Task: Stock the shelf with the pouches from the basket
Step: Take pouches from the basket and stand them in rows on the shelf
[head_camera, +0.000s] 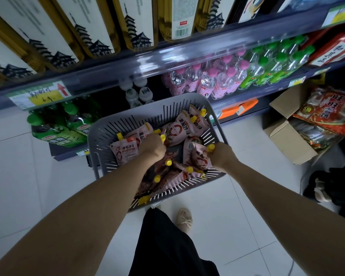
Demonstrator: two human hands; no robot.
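Both hands are down inside the grey basket (139, 105), which is well filled with pink pouches (179, 130) topped by yellow caps. The left hand (152, 146) is near the middle of the heap, its grip curled closed on pouches there, with a yellow cap showing beside the fingers; how many it holds cannot be told. The right hand (221, 157) is at the basket's right side, its grip wrapped round the top of one of the pouches, whose cap pokes out above the knuckles.

No pouch of this kind shows anywhere on the shelf (167, 58) or on the levels below it. Those carry tall boxes above and rows of bottles (213, 80) with pink, green and white caps beneath. The stocking therefore looks to be at or near its start: the heap appears almost whole, and nearly all of the work is left. The present step seems to be gathering a first handful to lift out. Which level is meant for the pouches cannot be told. A cardboard box (287, 140) of snack packs sits on the floor (48, 176) to the right.
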